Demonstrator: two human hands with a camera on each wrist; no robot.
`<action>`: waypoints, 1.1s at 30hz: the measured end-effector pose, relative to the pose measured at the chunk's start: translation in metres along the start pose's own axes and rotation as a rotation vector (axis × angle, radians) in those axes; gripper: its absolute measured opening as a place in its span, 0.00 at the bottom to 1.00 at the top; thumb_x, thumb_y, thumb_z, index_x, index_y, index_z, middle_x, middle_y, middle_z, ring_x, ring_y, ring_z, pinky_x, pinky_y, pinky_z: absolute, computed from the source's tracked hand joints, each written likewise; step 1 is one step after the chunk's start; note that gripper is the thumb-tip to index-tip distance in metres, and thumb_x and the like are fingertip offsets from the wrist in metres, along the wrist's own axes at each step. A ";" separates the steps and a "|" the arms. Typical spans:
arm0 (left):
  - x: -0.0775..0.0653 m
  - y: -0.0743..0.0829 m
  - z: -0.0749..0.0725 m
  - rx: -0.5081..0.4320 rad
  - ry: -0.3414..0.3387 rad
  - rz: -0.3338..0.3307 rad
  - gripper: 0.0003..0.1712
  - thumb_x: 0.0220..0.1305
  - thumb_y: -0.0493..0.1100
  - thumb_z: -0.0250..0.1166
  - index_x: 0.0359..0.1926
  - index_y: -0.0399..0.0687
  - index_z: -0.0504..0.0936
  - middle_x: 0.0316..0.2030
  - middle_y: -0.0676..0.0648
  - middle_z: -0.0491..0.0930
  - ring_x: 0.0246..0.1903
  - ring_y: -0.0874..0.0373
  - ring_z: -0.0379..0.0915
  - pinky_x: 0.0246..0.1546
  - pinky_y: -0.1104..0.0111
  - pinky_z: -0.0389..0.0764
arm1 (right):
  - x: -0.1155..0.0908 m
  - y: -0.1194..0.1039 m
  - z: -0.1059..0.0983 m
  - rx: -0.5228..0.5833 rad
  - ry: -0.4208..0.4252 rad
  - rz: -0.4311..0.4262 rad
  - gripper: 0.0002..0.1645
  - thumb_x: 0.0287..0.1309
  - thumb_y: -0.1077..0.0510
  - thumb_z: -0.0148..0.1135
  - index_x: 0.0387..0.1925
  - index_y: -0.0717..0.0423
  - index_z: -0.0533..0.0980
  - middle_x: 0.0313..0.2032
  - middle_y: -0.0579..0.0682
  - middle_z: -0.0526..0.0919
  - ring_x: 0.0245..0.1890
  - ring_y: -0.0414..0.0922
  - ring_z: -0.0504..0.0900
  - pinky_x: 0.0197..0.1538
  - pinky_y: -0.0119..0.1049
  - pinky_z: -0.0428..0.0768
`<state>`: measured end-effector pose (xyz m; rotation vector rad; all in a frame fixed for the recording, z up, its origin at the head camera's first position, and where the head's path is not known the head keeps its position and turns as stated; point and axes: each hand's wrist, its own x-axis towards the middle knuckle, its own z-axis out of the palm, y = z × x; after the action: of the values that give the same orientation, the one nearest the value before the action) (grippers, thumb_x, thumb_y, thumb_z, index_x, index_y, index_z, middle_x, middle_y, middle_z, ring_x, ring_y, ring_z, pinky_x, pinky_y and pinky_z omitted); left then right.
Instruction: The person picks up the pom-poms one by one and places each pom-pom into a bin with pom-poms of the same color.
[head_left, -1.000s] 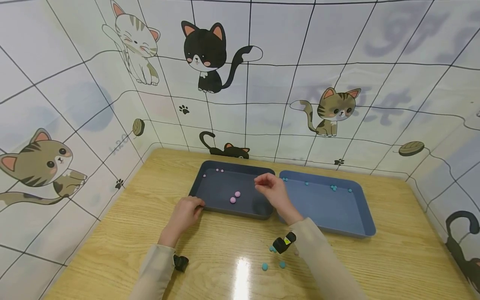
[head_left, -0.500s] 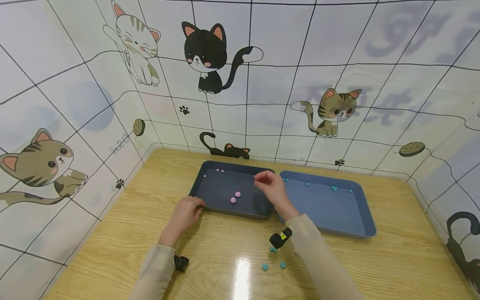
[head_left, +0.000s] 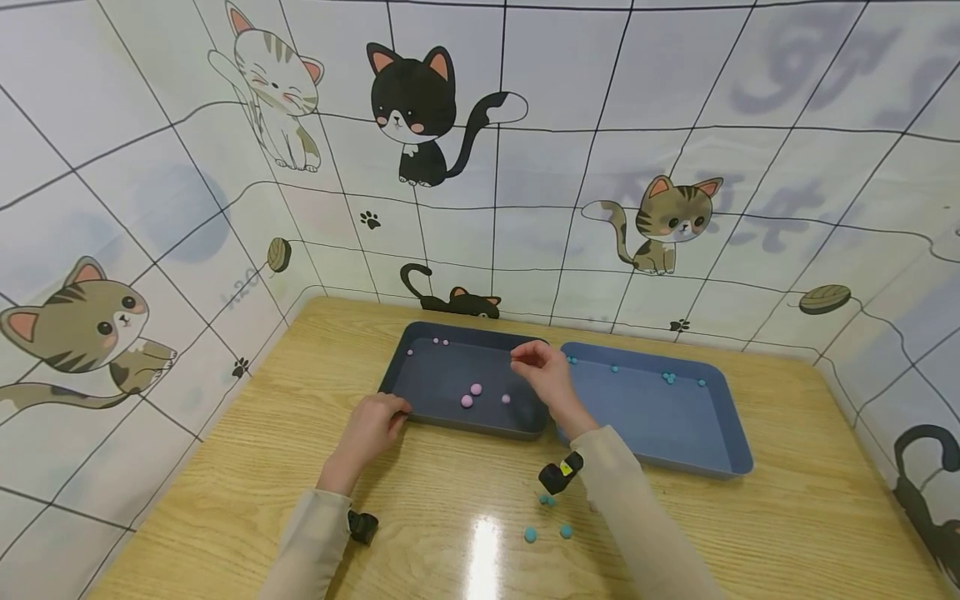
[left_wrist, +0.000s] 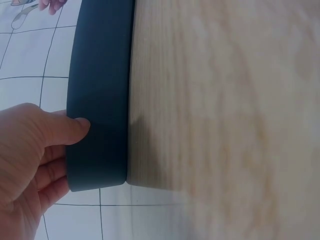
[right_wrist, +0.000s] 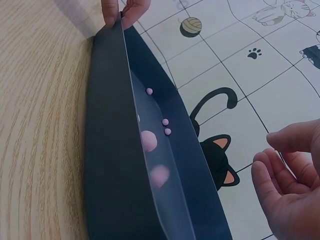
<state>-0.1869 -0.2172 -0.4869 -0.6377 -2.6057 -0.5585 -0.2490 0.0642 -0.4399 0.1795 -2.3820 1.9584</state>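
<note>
My left hand (head_left: 371,427) holds the front left corner of the dark tray (head_left: 438,414). In the left wrist view its thumb (left_wrist: 75,131) presses on the outer wall, with the other fingers behind the rim. Over the right part of that tray hovers my right hand (head_left: 543,379), thumb and fingertips slightly apart, nothing seen between them. A small pink ball (head_left: 506,399) is below it, blurred in the right wrist view. Two larger pink balls (head_left: 467,401) lie left of it, and small pink balls (right_wrist: 166,127) lie along the back and left.
A blue tray (head_left: 645,417) stands to the right of the dark one, with several small teal balls (head_left: 668,377) toward its back. More teal balls (head_left: 530,534) lie on the wooden table (head_left: 420,517) in front, partly near my right sleeve. A cat-patterned wall sheet (head_left: 555,167) rises behind.
A small pink ball has left my right hand and now shows in the dark tray below it. The right hand rose slightly, then stayed nearly still. My left hand has not moved.
</note>
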 end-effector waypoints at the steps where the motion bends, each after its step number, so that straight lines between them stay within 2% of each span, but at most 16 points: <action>1: 0.000 0.000 0.000 0.000 -0.001 0.000 0.08 0.45 0.28 0.71 0.27 0.41 0.83 0.26 0.47 0.81 0.29 0.51 0.77 0.35 0.58 0.78 | 0.000 0.000 0.000 -0.001 0.002 -0.001 0.10 0.53 0.71 0.62 0.39 0.67 0.78 0.37 0.58 0.81 0.35 0.40 0.80 0.43 0.34 0.80; 8: -0.003 0.001 0.001 0.002 0.002 0.004 0.08 0.45 0.28 0.71 0.27 0.41 0.83 0.26 0.47 0.81 0.29 0.52 0.78 0.35 0.58 0.78 | -0.005 0.000 -0.002 -0.020 -0.004 0.000 0.11 0.54 0.69 0.63 0.41 0.68 0.77 0.40 0.59 0.81 0.38 0.45 0.80 0.45 0.36 0.79; 11: -0.004 0.002 0.002 0.002 0.006 0.004 0.08 0.45 0.28 0.71 0.28 0.41 0.83 0.26 0.47 0.81 0.29 0.52 0.78 0.36 0.58 0.78 | -0.013 -0.009 -0.005 -0.031 -0.018 -0.020 0.11 0.55 0.70 0.62 0.41 0.70 0.76 0.40 0.62 0.80 0.39 0.49 0.80 0.44 0.34 0.79; 16: -0.006 0.004 0.002 0.007 0.002 -0.006 0.08 0.46 0.28 0.71 0.28 0.41 0.83 0.26 0.47 0.82 0.29 0.51 0.78 0.37 0.57 0.78 | -0.016 -0.004 -0.009 -0.032 -0.030 -0.060 0.10 0.55 0.70 0.62 0.40 0.70 0.76 0.38 0.60 0.80 0.37 0.43 0.79 0.41 0.28 0.77; 22: -0.007 0.004 0.003 0.008 0.001 -0.009 0.08 0.46 0.28 0.71 0.28 0.41 0.83 0.27 0.47 0.82 0.29 0.51 0.78 0.37 0.57 0.78 | -0.022 0.001 -0.014 0.021 -0.045 -0.073 0.10 0.55 0.71 0.61 0.40 0.70 0.76 0.38 0.60 0.80 0.35 0.36 0.78 0.42 0.27 0.78; 33: -0.007 0.002 0.003 0.005 0.003 -0.001 0.08 0.46 0.27 0.71 0.28 0.40 0.84 0.26 0.46 0.82 0.29 0.51 0.77 0.36 0.57 0.77 | -0.040 0.000 -0.020 -0.002 -0.061 -0.145 0.09 0.54 0.71 0.62 0.39 0.70 0.77 0.39 0.62 0.79 0.39 0.42 0.80 0.43 0.26 0.77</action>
<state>-0.1806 -0.2165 -0.4923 -0.6339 -2.6043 -0.5519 -0.2100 0.0862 -0.4401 0.4048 -2.3339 1.9119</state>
